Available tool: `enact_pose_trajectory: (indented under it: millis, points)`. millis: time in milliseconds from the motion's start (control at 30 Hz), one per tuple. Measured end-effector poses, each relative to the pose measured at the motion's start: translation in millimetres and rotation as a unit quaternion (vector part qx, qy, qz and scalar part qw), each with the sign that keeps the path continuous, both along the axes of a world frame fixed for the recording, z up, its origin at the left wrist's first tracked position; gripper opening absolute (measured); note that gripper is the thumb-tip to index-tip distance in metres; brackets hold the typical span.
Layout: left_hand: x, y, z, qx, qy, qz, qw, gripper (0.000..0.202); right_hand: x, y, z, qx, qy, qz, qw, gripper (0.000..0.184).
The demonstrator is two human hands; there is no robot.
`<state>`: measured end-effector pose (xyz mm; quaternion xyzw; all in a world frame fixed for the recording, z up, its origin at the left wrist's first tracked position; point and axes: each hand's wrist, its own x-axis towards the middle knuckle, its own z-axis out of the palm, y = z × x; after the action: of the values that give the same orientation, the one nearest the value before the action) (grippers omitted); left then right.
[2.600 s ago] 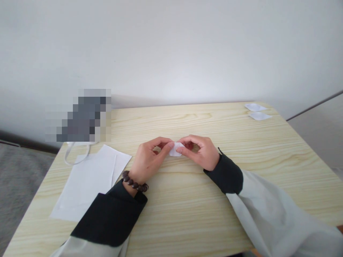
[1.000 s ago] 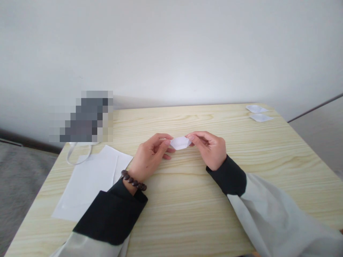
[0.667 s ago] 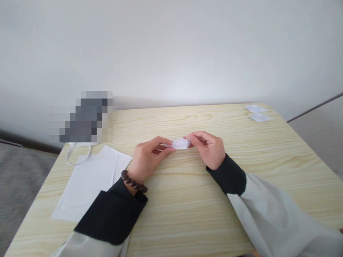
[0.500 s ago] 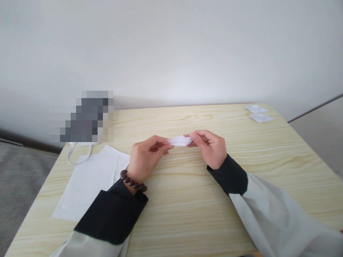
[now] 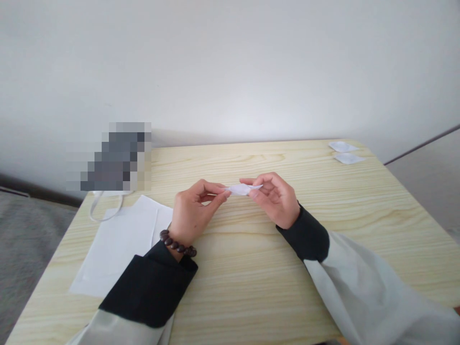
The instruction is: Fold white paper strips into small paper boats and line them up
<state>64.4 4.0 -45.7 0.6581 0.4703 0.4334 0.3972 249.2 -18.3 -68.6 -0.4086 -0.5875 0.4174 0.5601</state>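
Note:
A small folded piece of white paper (image 5: 238, 189) is held above the middle of the table, stretched between both hands. My left hand (image 5: 197, 206) pinches its left end between thumb and fingers; a dark bead bracelet circles that wrist. At the other end, my right hand (image 5: 275, 199) has its thumb in front and its fingers behind, and a pointed tip of the paper shows between them. The fingers partly cover both ends of the folded paper.
White paper sheets (image 5: 118, 244) lie at the left, partly under my left sleeve. Behind them stands a blurred dark device (image 5: 115, 160) with a white cable (image 5: 102, 219). Two folded white paper pieces (image 5: 348, 158) rest at the far right corner of the wooden table (image 5: 251, 287), near the wall.
The right fingers have shifted their grip on the folded paper, moving slightly left, and its pointed right tip now shows. The left hand has barely moved.

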Motion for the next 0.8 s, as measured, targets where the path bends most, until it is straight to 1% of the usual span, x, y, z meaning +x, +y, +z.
enact_pose_trajectory:
  millis: [67, 100, 133, 167, 233, 300, 433, 500, 600, 700, 733, 800]
  points:
    - [-0.8, -0.3, 0.0, 0.006, 0.016, -0.013, 1.0, 0.018, 2.1, 0.3, -1.0, 0.033, -0.034, 0.022, 0.999, 0.032]
    - [-1.4, -0.2, -0.2, 0.005, 0.024, -0.019, 1.0, 0.018, 3.5, 0.8, -1.1, 0.048, -0.059, 0.023, 0.997, 0.035]
    - [-2.0, 0.1, -0.6, 0.003, 0.032, -0.026, 0.999, 0.019, 5.2, 1.5, -0.8, 0.063, -0.09, 0.02, 0.994, 0.035]
    - [-2.6, 0.5, -1.0, 0.001, 0.042, -0.034, 0.999, 0.019, 7.2, 2.2, -0.1, 0.077, -0.125, 0.013, 0.989, 0.03]
    - [-3.7, 1.4, -2.0, -0.003, 0.061, -0.048, 0.997, 0.019, 11.6, 3.5, 2.1, 0.095, -0.191, -0.005, 0.977, 0.015]
    - [-4.2, 2.1, -2.7, -0.015, 0.065, -0.056, 0.996, 0.018, 15.3, 4.3, 4.1, 0.086, -0.224, -0.016, 0.971, 0.012]
    - [-3.1, 2.4, -2.9, -0.045, 0.035, -0.045, 0.997, 0.019, 17.2, 4.0, 3.4, 0.026, -0.207, -0.035, 0.977, 0.017]
    - [-2.3, 2.3, -2.2, -0.059, 0.019, -0.037, 0.997, 0.018, 15.9, 3.7, 1.3, 0.012, -0.188, -0.048, 0.981, 0.018]
    - [-1.9, 2.6, -0.9, -0.085, -0.01, -0.037, 0.996, 0.018, 14.1, 3.6, -1.2, 0.016, -0.177, -0.061, 0.982, 0.018]
    - [-3.0, 3.5, -0.3, -0.105, -0.024, -0.06, 0.992, 0.021, 14.0, 3.2, -1.3, 0.025, -0.192, -0.066, 0.979, 0.017]
    - [-3.5, 3.6, -0.4, -0.112, -0.021, -0.072, 0.991, 0.024, 14.2, 2.8, -0.8, 0.029, -0.2, -0.065, 0.977, 0.016]
    - [-4.2, 3.5, -0.7, -0.119, 0.001, -0.1, 0.988, 0.036, 14.4, 1.8, 0.7, 0.041, -0.217, -0.057, 0.974, 0.014]
